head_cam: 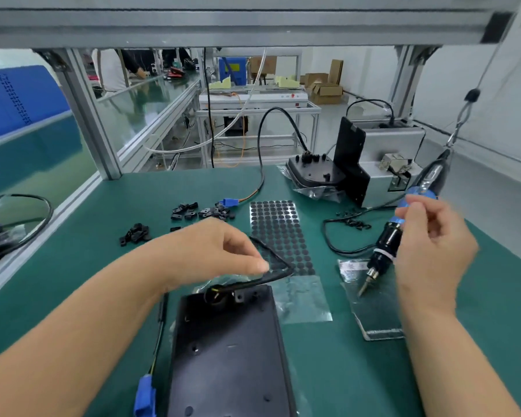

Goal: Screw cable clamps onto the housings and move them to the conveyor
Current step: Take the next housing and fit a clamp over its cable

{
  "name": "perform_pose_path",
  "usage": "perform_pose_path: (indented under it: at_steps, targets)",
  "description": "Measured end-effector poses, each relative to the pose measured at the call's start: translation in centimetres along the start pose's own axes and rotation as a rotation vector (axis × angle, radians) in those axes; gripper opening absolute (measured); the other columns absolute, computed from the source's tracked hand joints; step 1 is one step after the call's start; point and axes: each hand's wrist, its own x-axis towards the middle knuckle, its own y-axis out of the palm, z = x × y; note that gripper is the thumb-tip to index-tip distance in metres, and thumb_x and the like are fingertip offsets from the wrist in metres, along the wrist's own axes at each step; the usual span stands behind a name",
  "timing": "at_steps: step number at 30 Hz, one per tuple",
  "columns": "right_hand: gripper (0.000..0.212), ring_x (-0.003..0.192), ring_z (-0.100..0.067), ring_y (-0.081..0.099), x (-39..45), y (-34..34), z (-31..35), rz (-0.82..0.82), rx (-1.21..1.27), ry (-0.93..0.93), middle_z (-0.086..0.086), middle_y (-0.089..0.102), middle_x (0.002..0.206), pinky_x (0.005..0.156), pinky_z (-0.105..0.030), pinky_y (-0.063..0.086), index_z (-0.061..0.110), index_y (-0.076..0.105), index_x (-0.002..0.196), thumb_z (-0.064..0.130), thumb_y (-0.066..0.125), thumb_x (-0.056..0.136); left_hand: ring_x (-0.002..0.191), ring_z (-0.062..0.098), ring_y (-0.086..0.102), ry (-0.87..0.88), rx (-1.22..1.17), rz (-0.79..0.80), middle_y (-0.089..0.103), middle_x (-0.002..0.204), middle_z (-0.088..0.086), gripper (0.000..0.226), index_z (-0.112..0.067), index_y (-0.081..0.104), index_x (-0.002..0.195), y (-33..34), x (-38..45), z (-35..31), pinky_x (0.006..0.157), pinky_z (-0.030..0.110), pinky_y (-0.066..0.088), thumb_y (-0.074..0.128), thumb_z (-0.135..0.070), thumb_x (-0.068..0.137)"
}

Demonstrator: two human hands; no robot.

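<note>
A black housing (229,353) lies flat on the green mat in front of me. Its black cable (275,267) loops up from a clamp seat at the housing's far end. My left hand (211,251) pinches that cable loop just above the housing. My right hand (430,245) grips a hanging electric screwdriver (388,239), whose bit points down at the mat right of the housing. Loose black cable clamps (202,210) lie in small piles behind my left hand. A second housing (313,174) sits at the back on a plastic bag.
A sheet of black round pads (278,224) lies mid-table. A grey screw feeder (382,164) stands at the back right, with loose screws (355,222) before it. A clear plate (373,311) lies under the screwdriver. A blue connector (145,395) lies near the front edge. The conveyor (27,158) runs along the left.
</note>
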Motion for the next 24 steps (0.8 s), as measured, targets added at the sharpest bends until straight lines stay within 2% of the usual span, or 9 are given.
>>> perform_pose_path:
  at_steps: [3,5,7,10,12,14,18,22,24]
  targets:
    - [0.020,0.075,-0.006,0.060,0.6,-0.4,-0.8,-0.096,0.009,0.103,0.003,0.067,0.082,0.070,-0.018,0.045,0.029,0.063,0.083,0.016,0.050,0.089,0.064,0.000,0.063,0.046,0.020,-0.148,0.072,0.073,-0.011,0.011,-0.026,0.077,0.077,1.7,4.9,-3.0,0.066,0.017,0.048,0.074,-0.036,0.081]
    - [0.013,0.075,-0.004,0.058,1.0,-0.6,-1.2,-0.162,-0.002,0.153,0.008,0.062,0.083,0.071,-0.014,0.043,0.025,0.060,0.089,0.016,0.050,0.090,0.050,-0.005,0.053,0.100,0.074,-0.187,0.069,0.068,-0.008,0.012,-0.021,0.075,0.075,3.5,8.7,-5.3,0.055,0.012,0.043,0.071,-0.028,0.085]
    - [0.011,0.071,0.005,0.053,1.3,-0.7,-1.6,-0.194,-0.016,0.205,0.012,0.056,0.085,0.067,-0.010,0.042,0.019,0.055,0.102,0.018,0.053,0.091,0.060,-0.002,0.056,0.144,0.183,-0.204,0.071,0.081,-0.004,0.012,-0.016,0.077,0.087,5.4,12.2,-7.3,0.063,0.015,0.043,0.067,-0.023,0.088]
    - [0.029,0.080,0.000,0.056,1.5,-0.7,-2.3,-0.136,0.006,0.345,0.010,0.058,0.094,0.078,-0.026,0.046,0.016,0.050,0.117,0.030,0.055,0.092,0.094,0.014,0.063,0.193,0.324,-0.254,0.072,0.106,0.002,0.018,-0.012,0.075,0.103,7.9,16.7,-9.5,0.081,0.022,0.046,0.063,-0.015,0.091]
    - [0.038,0.086,-0.004,0.059,1.7,-0.7,-2.6,-0.085,0.021,0.411,0.012,0.058,0.096,0.080,-0.029,0.045,0.016,0.048,0.125,0.035,0.054,0.092,0.104,0.020,0.063,0.231,0.439,-0.248,0.071,0.112,0.004,0.023,-0.013,0.074,0.109,9.4,18.6,-10.3,0.087,0.026,0.047,0.060,-0.008,0.091]
    - [0.041,0.089,-0.006,0.059,1.7,-0.7,-2.8,-0.051,0.024,0.423,0.012,0.059,0.097,0.080,-0.028,0.042,0.017,0.047,0.128,0.037,0.053,0.093,0.103,0.028,0.063,0.259,0.600,-0.227,0.070,0.108,0.010,0.029,-0.011,0.072,0.108,10.6,20.0,-10.6,0.082,0.032,0.048,0.056,-0.001,0.087]
    - [0.034,0.081,0.006,0.054,1.8,-0.6,-3.4,-0.023,0.009,0.442,0.019,0.056,0.091,0.072,-0.023,0.038,0.020,0.048,0.124,0.036,0.051,0.095,0.095,0.033,0.063,0.247,0.850,-0.193,0.068,0.100,0.016,0.017,0.000,0.066,0.095,11.9,20.9,-10.9,0.075,0.035,0.047,0.051,0.002,0.086]
    - [0.028,0.085,-0.001,0.059,1.9,-0.2,-3.7,0.009,0.029,0.471,0.013,0.063,0.095,0.074,-0.026,0.041,0.021,0.054,0.117,0.036,0.051,0.093,0.075,0.026,0.053,0.236,0.900,-0.196,0.060,0.076,0.012,0.015,-0.008,0.055,0.072,11.5,20.5,-10.4,0.065,0.033,0.042,0.053,0.002,0.084]
    - [0.032,0.086,-0.007,0.061,1.9,0.1,-3.7,0.029,0.056,0.489,0.011,0.065,0.095,0.076,-0.029,0.045,0.019,0.058,0.116,0.039,0.050,0.092,0.082,0.028,0.060,0.216,0.839,-0.225,0.064,0.081,0.013,0.013,-0.006,0.063,0.076,11.0,20.1,-9.8,0.068,0.034,0.047,0.053,0.001,0.083]
